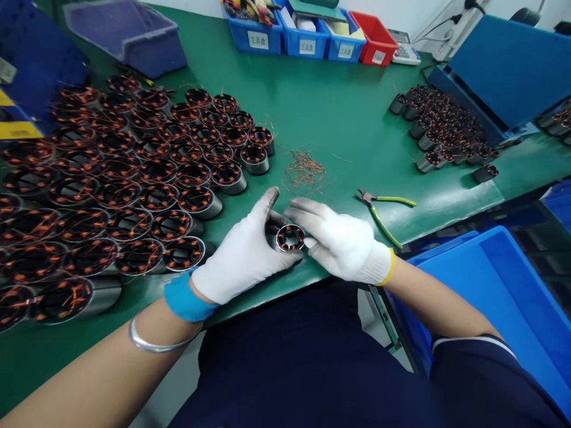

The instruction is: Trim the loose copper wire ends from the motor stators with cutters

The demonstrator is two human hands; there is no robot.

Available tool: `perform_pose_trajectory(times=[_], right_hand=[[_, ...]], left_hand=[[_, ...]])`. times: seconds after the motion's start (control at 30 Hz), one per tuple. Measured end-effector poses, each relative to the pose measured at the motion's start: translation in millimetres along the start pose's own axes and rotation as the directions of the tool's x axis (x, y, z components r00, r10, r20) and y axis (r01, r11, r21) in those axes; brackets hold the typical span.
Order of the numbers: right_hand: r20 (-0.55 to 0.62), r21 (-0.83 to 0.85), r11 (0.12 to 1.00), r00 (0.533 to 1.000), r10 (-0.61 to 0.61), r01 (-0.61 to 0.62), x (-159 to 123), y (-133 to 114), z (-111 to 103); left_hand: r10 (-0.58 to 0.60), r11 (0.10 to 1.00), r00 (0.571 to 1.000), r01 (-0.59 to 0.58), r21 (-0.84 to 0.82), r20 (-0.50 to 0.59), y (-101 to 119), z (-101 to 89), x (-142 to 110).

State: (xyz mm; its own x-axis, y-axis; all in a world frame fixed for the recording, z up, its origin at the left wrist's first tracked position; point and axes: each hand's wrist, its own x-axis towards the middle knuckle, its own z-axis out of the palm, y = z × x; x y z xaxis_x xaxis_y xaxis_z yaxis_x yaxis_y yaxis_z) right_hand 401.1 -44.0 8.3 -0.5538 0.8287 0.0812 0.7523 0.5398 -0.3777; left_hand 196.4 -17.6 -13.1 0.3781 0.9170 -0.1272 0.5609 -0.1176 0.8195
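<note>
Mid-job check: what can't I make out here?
Head view throughout:
Held cylinder, outer wall: mostly covered by the left hand.
Front-left cylinder: cut off by the picture's left edge.
Calculator, key markings: too small.
Right-side cylinder cluster, separate wires: small, blurred.

The head view looks down onto the bench (312, 113)

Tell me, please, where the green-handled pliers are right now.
In the head view, the green-handled pliers lie with handles spread on the green tabletop, right of the loose wire clippings and just beyond the right hand.
</note>
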Motion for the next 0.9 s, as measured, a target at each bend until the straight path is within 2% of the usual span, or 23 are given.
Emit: perform_pose_trajectory(times=[0.07, 0.13, 0.27, 0.37, 0.5, 0.57, 0.8, 0.9], right_hand=[[0.08, -0.094, 0.994, 0.995, 0.061, -0.053, 5, -1, 7], [0.108, -0.183, 0.979, 0.988, 0.111, -0.09, 8, 2, 13], [0.135, -0.287, 0.955, 0.984, 0.116, -0.073, 9, 6, 13], [0.149, -0.288, 0.954, 0.981, 0.125, -0.078, 7, 6, 9], [0.153, -0.109, 0.994, 0.988, 0.038, -0.022, 1, 9, 5], [0.161, -0.079, 0.997, 0.987, 0.014, -0.001, -1, 10, 6], [0.167, -0.315, 0.949, 0.982, 0.084, -0.028, -1, 5, 20], [0.161, -0.363, 0.932, 0.984, 0.074, -0.011, 0, 5, 20]], left_hand=[[0.006, 1.0, 1.0, -0.006, 0.012, 0.008, 0, -0.5, 0], [0.007, 1.0, 1.0, -0.008, 0.03, 0.026, 2, -1.6, -1], [0.082, 0.987, 0.995, -0.088, 0.138, 0.05, 7, -6.3, -3], [0.142, 0.977, 0.986, -0.153, 0.15, 0.086, 9, -9.1, -4], [0.145, 0.98, 0.985, -0.157, 0.124, 0.096, 7, -9.2, -3], [0.154, 0.98, 0.983, -0.165, 0.112, 0.105, 7, -9.2, -3], [0.155, 0.975, 0.982, -0.17, 0.145, 0.108, 5, -9.0, -3], [0.245, 0.954, 0.968, -0.251, 0.167, 0.054, 2, -2.0, -3]])
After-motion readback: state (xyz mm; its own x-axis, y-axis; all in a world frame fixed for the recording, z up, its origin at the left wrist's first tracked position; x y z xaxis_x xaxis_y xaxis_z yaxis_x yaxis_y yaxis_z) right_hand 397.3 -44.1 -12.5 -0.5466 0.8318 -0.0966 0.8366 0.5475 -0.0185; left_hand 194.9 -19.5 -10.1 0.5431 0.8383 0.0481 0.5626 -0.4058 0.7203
